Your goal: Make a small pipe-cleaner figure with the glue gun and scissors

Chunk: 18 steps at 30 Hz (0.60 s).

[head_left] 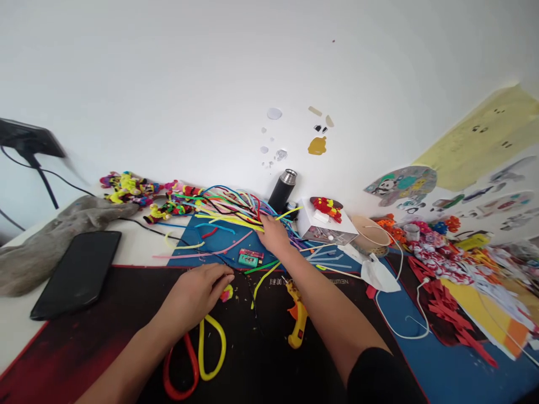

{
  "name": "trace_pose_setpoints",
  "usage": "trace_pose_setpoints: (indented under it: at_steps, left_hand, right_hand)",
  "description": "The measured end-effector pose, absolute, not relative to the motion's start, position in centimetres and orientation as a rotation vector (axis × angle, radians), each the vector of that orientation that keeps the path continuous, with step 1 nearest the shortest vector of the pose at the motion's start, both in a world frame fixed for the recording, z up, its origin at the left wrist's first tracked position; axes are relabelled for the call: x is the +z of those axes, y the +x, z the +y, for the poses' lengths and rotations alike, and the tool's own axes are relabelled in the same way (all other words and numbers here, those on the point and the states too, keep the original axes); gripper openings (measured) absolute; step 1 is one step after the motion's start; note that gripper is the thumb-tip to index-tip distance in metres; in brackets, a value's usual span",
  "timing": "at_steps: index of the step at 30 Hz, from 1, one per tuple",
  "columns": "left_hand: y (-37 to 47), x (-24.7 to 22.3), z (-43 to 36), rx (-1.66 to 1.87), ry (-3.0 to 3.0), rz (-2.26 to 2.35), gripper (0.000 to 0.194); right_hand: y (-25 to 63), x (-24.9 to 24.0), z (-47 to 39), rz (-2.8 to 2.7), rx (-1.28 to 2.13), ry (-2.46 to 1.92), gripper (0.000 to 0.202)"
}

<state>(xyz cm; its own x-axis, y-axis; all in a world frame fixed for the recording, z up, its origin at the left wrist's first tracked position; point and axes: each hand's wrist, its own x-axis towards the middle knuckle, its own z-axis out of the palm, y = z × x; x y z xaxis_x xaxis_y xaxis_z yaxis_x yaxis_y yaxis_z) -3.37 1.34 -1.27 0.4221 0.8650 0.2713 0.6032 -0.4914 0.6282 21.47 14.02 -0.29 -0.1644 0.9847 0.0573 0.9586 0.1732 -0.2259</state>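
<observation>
My left hand (197,290) is closed above the black mat, its thumb and fingertips pinched together; what they hold is too small to make out. Beside those fingertips lies a small pink and yellow piece (226,293). Farther back, my right hand (274,237) reaches into a loose pile of colourful fuzzy stems (227,209), thumb and fingers apart and touching the yellow ones. Scissors with red and yellow handles (211,372) lie partly under my left forearm. A yellow glue gun (298,325) rests beside my right forearm.
A phone (78,275) and grey cloth (54,238) lie at left. Fuzzy figures (130,188) sit behind. A black flask (282,191) and white box (326,224) stand near the wall. A white cable (404,336) and red strips (450,314) are at right.
</observation>
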Motion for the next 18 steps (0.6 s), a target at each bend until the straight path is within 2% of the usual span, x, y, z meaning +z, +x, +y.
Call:
trace_pose_setpoints:
  at_steps: [6, 10, 18]
  left_hand:
    - [-3.3, -1.1, 1.2, 0.785, 2.253, 1.24, 0.033]
    - [-3.3, -1.1, 1.2, 0.77, 2.26, 1.226, 0.032]
    - [-3.4, -1.3, 1.4, 0.723, 2.271, 1.24, 0.033]
  right_hand:
    - [22.1, 0.4, 16.0, -2.065, 0.43, -1.846, 0.037]
    - [23.0, 1.1, 16.7, -1.968, 0.642, -1.74, 0.032]
    - [23.9, 2.0, 17.0, -1.879, 0.883, -1.55, 0.049]
